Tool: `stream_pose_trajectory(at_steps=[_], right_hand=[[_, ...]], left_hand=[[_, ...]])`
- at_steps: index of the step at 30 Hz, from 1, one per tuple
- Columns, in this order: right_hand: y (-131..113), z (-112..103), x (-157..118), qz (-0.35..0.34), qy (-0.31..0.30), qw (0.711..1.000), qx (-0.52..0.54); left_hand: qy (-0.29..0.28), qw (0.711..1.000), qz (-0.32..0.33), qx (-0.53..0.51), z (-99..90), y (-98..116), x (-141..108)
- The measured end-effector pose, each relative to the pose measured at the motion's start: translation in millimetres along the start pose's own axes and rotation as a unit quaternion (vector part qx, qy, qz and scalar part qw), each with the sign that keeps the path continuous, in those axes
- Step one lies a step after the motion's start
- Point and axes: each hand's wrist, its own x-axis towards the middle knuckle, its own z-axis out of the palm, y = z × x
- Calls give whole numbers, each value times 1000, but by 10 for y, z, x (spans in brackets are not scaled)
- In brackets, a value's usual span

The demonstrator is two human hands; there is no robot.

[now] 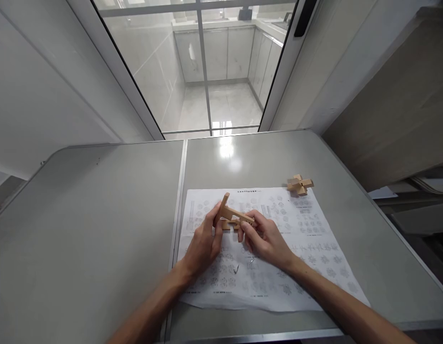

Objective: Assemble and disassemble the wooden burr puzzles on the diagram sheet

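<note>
Small wooden puzzle pieces [226,213] are held between my two hands above a printed paper sheet [279,282]. Fingers of my left hand [203,241] are closed on the left side of these pieces, where one bar sticks up at a slant. My right hand [263,238] pinches the right end of a long bar. Just below it, a notched wooden piece [226,225] shows between the hands; fingers partly hide it. An assembled wooden cross-shaped puzzle [300,185] rests at the sheet's top right corner.
The sheet lies on a grey table [100,229] with a metal seam [181,181] left of the paper. Beyond the far edge stands a glass door [203,71] with a metal frame. A brown panel and shelf are at the right.
</note>
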Motion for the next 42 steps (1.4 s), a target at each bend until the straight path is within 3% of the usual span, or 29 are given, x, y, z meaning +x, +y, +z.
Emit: stream_pose_trajectory(at_steps=[8, 16, 22, 28, 37, 42], right_hand=[[-20, -4, 31, -1, -16, 1000, -12], [39, 17, 12, -14, -38, 998, -39], [39, 15, -9, -19, -77, 995, -60], [22, 28, -6, -16, -88, 995, -50], [6, 25, 2, -7, -93, 995, -47], [-32, 19, 22, 5, -84, 996, -1]], left_hand=[[9, 997, 78, 13, 7, 40, 71], [62, 993, 43, 89, -48, 94, 77], [80, 985, 100, 120, -64, 90, 101], [64, 970, 147, 184, -20, 78, 104], [53, 976, 131, 166, 11, 21, 70], [74, 973, 143, 168, 18, 18, 69]])
